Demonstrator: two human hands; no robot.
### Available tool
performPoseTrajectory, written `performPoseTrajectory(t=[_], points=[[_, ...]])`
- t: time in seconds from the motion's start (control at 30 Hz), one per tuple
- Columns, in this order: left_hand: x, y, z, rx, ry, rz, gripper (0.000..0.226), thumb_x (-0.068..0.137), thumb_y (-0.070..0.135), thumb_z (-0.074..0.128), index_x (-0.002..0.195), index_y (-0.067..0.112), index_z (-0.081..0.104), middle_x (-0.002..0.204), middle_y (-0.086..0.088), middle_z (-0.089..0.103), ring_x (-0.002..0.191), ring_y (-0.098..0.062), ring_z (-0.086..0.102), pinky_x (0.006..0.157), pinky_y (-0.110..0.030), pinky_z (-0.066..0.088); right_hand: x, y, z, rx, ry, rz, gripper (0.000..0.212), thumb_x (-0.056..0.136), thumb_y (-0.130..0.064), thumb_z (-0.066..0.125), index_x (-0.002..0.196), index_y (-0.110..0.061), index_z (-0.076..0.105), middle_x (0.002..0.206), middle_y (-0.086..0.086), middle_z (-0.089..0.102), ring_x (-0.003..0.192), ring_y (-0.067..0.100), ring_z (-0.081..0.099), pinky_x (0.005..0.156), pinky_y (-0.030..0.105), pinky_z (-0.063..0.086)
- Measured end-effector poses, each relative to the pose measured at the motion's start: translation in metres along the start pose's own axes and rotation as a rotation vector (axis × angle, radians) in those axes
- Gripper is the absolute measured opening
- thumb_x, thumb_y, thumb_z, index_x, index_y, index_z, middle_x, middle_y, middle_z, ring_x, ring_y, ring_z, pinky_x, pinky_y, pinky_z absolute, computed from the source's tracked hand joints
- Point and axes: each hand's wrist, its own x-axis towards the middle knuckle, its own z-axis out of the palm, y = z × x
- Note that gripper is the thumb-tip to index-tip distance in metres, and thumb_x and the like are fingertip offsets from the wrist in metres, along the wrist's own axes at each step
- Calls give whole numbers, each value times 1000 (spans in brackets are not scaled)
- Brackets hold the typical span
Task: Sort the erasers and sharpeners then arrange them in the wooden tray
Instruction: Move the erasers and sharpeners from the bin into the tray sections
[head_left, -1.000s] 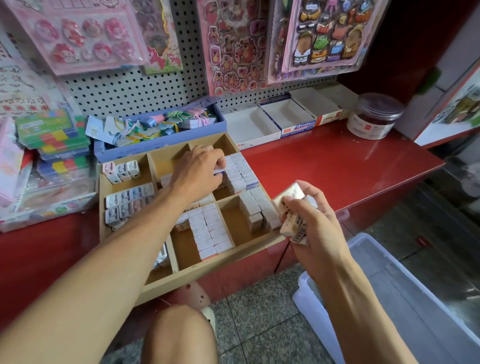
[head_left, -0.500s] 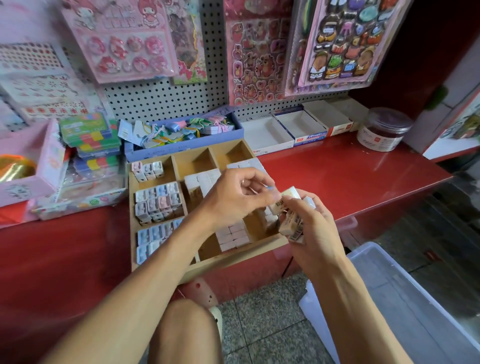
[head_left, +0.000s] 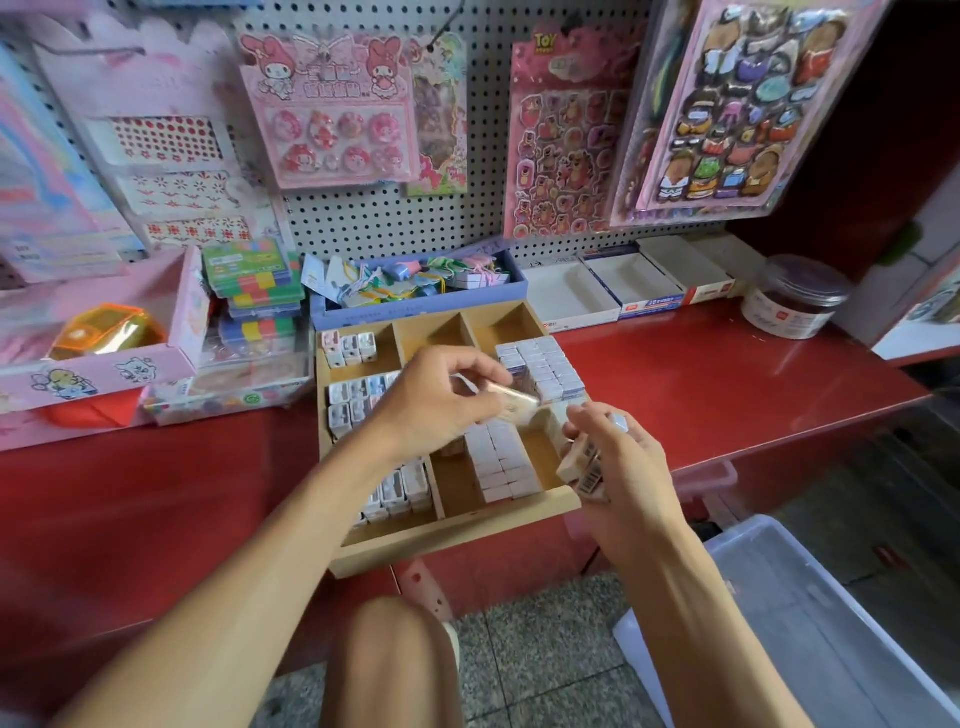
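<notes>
A wooden tray with several compartments sits on the red shelf, its front edge overhanging. White erasers fill the right compartments, and more stand in rows at the middle front. Small sharpeners sit in the left compartments. My left hand hovers over the tray's middle, pinching one wrapped eraser at its fingertips. My right hand is at the tray's right front corner, gripping a stack of wrapped erasers with a barcode showing.
A blue box of keychains stands behind the tray. Open white boxes and a lidded jar sit to the right, a pink box and colourful packs to the left. A clear plastic bin stands on the floor. My knee is below.
My left hand left the tray's compartments, came over to my right hand and took one eraser from the stack. The view tilted upward.
</notes>
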Motion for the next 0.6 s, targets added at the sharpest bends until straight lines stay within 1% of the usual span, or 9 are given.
performPoseTrajectory(t=[0.07,0.1,0.17,0.23,0.3,0.37,0.47,0.53,0.6], points=[[6,-9,-18,178,46,-4,16,81,8,73,87,23,71,66,11,63,53,0,55,55,-17,41,2,0,1,-14,35,5,21,88,-2,66,73,-15,59,74,6,55,64,17,52,57,27,42],[10,-14,-26,267,59,-7,16,81,10,73,89,24,70,69,14,61,56,2,53,56,-17,40,4,1,1,-25,42,10,21,88,-3,66,73,-16,59,74,6,55,63,16,52,55,26,42],[19,-24,-37,415,76,-10,18,81,11,74,90,25,67,79,14,60,68,-3,55,65,-23,46,6,2,2,-39,46,20,21,89,-4,66,73,-16,59,71,5,56,61,15,53,54,25,42],[29,-32,-43,529,87,-16,19,80,11,74,90,25,66,84,12,60,75,-8,56,73,-30,51,8,4,3,-35,45,31,21,90,-5,66,73,-16,59,69,4,57,61,15,54,56,26,42],[37,-38,-43,615,85,-10,17,80,13,73,91,24,65,87,9,61,82,-12,57,76,-35,52,11,5,4,-27,49,39,20,90,-5,66,74,-16,59,68,3,58,59,14,54,53,25,42],[42,-41,-37,668,65,12,15,81,15,72,89,25,65,86,10,61,85,-15,58,75,-34,50,13,5,3,-29,54,44,21,90,-5,66,74,-16,59,66,3,58,56,14,54,49,24,42],[48,-45,-28,752,41,35,10,83,16,68,89,24,63,87,11,59,85,-14,57,69,-30,44,16,5,1,-39,48,49,21,90,-6,66,73,-17,60,70,4,58,58,14,55,47,25,42],[50,-48,-25,814,36,53,13,84,16,67,87,26,58,89,11,56,84,-13,55,65,-29,39,18,5,1,-42,45,57,20,90,-7,66,73,-17,61,73,6,58,59,15,54,50,25,42],[51,-52,-25,844,36,72,19,82,16,68,86,28,54,90,12,53,82,-11,52,63,-27,33,21,5,0,-39,49,57,20,90,-6,66,73,-16,60,72,5,58,59,14,55,51,24,44]])
